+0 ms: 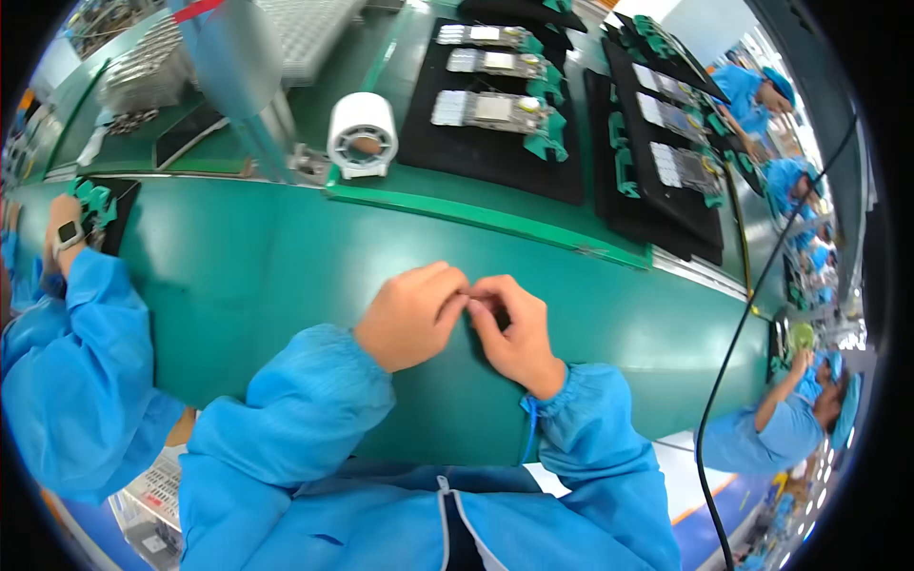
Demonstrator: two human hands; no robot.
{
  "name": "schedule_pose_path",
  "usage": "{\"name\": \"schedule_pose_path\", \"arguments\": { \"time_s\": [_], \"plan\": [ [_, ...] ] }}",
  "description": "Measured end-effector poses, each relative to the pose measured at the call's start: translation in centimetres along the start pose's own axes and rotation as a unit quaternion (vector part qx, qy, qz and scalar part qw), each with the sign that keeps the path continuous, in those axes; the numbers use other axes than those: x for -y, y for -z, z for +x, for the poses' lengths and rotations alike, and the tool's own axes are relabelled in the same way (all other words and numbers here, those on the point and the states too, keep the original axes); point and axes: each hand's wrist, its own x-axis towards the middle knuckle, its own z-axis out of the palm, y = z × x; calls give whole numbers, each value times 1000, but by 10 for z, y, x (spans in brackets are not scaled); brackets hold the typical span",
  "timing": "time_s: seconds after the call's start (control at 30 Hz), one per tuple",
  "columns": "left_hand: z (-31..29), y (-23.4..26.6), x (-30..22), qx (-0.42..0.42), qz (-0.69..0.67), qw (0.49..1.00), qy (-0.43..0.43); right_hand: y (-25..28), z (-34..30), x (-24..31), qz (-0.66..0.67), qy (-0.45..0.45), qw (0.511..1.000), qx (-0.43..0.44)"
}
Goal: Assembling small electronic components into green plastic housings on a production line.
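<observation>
Over the middle of the green bench mat (219,333) my two hands meet at the fingertips. My left hand (414,314) is closed, thumb and fingers pinched together. My right hand (514,333) is curled the same way, its fingertips touching those of the left. Whatever lies between them, if anything, is too small or hidden to make out. Beyond the hands, a white roll-shaped dispenser (363,133) stands behind the mat. To its right, a black foam pad (486,167) carries several flat metal-and-green assemblies, the nearest one (490,109) pointing sideways.
Black pads (666,205) with similar parts stack at the back right. A green rail (495,221) edges the mat. A grey post (224,67) rises at the back left. A co-worker's blue sleeve (95,305) is close on my left; another person (790,409) sits right, past a hanging black cable (728,357).
</observation>
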Motion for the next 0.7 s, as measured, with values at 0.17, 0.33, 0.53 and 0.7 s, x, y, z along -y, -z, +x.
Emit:
{"name": "schedule_pose_path", "arguments": {
  "time_s": [0.17,0.33,0.53,0.7],
  "plan": [
    [-3,-4,0,-3,-7,999,-41,3,-4,7,-23,-7,1000,-9],
    [-10,-2,-22,-34,-19,992,-117,15,-19,30,-39,-11,999,-20],
    [-19,1,-44,-37,-24,996,-80,18,-34,43,18,-40,999,-18],
    [-25,5,-44,-48,-10,995,-86,16,-37,45,6,-14,1000,6]
  ]
}}
